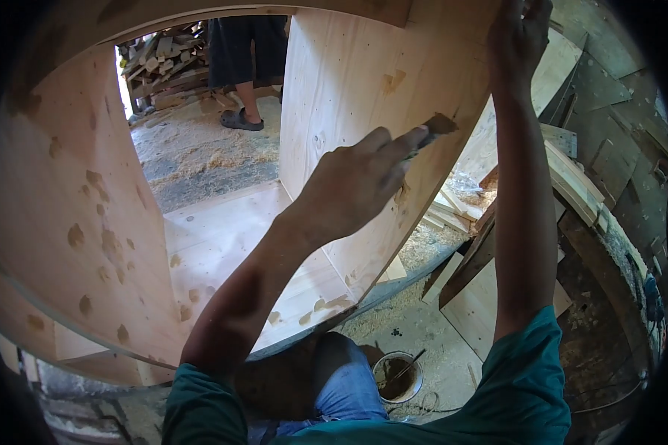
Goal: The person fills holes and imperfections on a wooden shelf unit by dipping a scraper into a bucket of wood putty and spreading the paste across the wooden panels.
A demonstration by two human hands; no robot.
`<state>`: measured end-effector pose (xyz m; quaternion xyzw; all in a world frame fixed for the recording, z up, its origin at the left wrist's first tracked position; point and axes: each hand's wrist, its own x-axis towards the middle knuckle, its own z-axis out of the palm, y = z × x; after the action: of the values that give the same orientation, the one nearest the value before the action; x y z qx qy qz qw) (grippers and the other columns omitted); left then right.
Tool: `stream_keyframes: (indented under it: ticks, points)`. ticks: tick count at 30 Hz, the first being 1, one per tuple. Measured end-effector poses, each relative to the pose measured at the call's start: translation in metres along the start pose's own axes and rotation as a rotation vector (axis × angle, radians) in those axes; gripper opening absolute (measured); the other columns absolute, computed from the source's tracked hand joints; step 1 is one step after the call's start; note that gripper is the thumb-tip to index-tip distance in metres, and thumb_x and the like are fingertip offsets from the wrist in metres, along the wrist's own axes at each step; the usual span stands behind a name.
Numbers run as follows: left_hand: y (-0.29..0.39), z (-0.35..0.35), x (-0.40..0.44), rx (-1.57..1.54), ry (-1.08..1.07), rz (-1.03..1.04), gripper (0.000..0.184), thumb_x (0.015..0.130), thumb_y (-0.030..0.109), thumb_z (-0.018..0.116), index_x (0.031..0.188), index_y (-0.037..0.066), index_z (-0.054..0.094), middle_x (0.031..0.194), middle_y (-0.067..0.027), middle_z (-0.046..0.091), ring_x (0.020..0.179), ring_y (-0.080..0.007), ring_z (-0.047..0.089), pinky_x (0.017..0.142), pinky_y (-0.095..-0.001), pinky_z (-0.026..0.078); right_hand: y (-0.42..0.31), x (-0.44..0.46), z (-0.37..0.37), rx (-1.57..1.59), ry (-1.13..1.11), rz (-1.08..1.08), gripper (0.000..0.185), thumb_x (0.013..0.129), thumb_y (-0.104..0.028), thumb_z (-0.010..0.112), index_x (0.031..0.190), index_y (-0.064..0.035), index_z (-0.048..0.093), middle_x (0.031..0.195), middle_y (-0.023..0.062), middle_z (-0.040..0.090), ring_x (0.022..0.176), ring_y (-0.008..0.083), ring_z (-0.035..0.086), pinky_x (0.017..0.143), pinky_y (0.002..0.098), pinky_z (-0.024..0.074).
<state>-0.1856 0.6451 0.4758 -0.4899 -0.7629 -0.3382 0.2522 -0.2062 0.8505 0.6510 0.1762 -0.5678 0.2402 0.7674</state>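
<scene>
My left hand [356, 185] is closed around a putty knife [441, 124]. Its blade lies against the inner face of an upright pine panel [349, 96], part of a large wooden cabinet. Brown filler patches mark this panel, the opposite side panel [74, 200] and the bottom board [215, 245]. High at the right, my right hand [519, 37] grips the panel's edge, its fingers curled and partly cut off by the frame. A round tin [398, 377] with brown paste and a stick in it stands on the floor by my knee.
Beyond the cabinet opening stands a person [249, 52] in dark shorts and clogs, near a pile of wood offcuts [167, 63]. Sawdust covers the floor [208, 156]. Loose boards [475, 304] lean at the right, and more wood strips [449, 211] lie behind the panel.
</scene>
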Motion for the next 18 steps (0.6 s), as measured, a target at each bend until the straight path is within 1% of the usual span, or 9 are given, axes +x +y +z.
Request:
stream_keyframes:
  ticks: [2, 4, 8, 10, 14, 16, 18]
  points:
    - [0.007, 0.005, 0.007, 0.029, 0.006, 0.028, 0.043, 0.100, 0.018, 0.049, 0.142, 0.010, 0.045, 0.090, -0.0118, 0.055, 0.071, -0.0243, 0.059, 0.066, -0.0362, 0.051, 0.001, 0.001, 0.001, -0.018, 0.000, -0.017, 0.053, 0.100, -0.044, 0.047, 0.136, -0.0054, 0.045, 0.132, 0.0219, 0.053, 0.126, 0.0357, 0.048, 0.104, 0.0446, 0.0363]
    - [0.007, 0.009, 0.016, 0.171, 0.019, 0.032, 0.044, 0.096, 0.017, 0.053, 0.139, 0.009, 0.045, 0.096, -0.0141, 0.056, 0.072, -0.0273, 0.064, 0.064, -0.0368, 0.055, 0.001, -0.001, 0.003, 0.031, 0.016, 0.001, 0.054, 0.100, -0.044, 0.047, 0.136, -0.0051, 0.045, 0.132, 0.0222, 0.052, 0.126, 0.0359, 0.048, 0.104, 0.0450, 0.0363]
    - [0.007, 0.016, 0.010, 0.169, -0.023, -0.016, 0.043, 0.096, 0.017, 0.053, 0.138, 0.007, 0.046, 0.097, -0.0146, 0.057, 0.073, -0.0278, 0.066, 0.064, -0.0381, 0.055, 0.003, 0.001, 0.002, -0.016, 0.002, -0.023, 0.054, 0.100, -0.045, 0.047, 0.137, -0.0049, 0.045, 0.132, 0.0221, 0.052, 0.126, 0.0364, 0.048, 0.105, 0.0449, 0.0359]
    - [0.003, 0.014, 0.001, 0.118, -0.059, -0.031, 0.041, 0.098, 0.015, 0.050, 0.139, 0.009, 0.046, 0.093, -0.0142, 0.055, 0.070, -0.0255, 0.060, 0.064, -0.0377, 0.052, 0.002, 0.001, 0.001, -0.063, -0.002, -0.025, 0.054, 0.100, -0.045, 0.046, 0.137, -0.0049, 0.045, 0.133, 0.0219, 0.052, 0.127, 0.0368, 0.047, 0.105, 0.0447, 0.0357]
    - [0.009, 0.001, 0.006, 0.096, -0.031, -0.029, 0.039, 0.099, 0.016, 0.049, 0.137, 0.009, 0.048, 0.093, -0.0143, 0.055, 0.070, -0.0259, 0.060, 0.065, -0.0389, 0.051, 0.005, 0.002, 0.001, -0.061, 0.005, -0.084, 0.055, 0.100, -0.045, 0.046, 0.137, -0.0053, 0.045, 0.133, 0.0216, 0.051, 0.127, 0.0370, 0.047, 0.105, 0.0450, 0.0354]
    - [0.016, -0.006, 0.016, 0.077, -0.035, -0.069, 0.039, 0.099, 0.016, 0.049, 0.137, 0.010, 0.049, 0.093, -0.0146, 0.055, 0.074, -0.0272, 0.060, 0.067, -0.0401, 0.051, -0.002, 0.000, 0.001, -0.080, 0.004, 0.006, 0.055, 0.100, -0.046, 0.045, 0.137, -0.0051, 0.045, 0.135, 0.0219, 0.050, 0.128, 0.0371, 0.046, 0.106, 0.0450, 0.0349]
    - [0.015, -0.004, 0.016, 0.085, -0.066, -0.072, 0.040, 0.099, 0.016, 0.050, 0.138, 0.010, 0.048, 0.093, -0.0141, 0.055, 0.075, -0.0274, 0.060, 0.068, -0.0407, 0.050, -0.002, 0.001, 0.000, -0.070, -0.008, 0.003, 0.054, 0.100, -0.045, 0.046, 0.137, -0.0049, 0.045, 0.134, 0.0220, 0.051, 0.127, 0.0367, 0.047, 0.105, 0.0444, 0.0355]
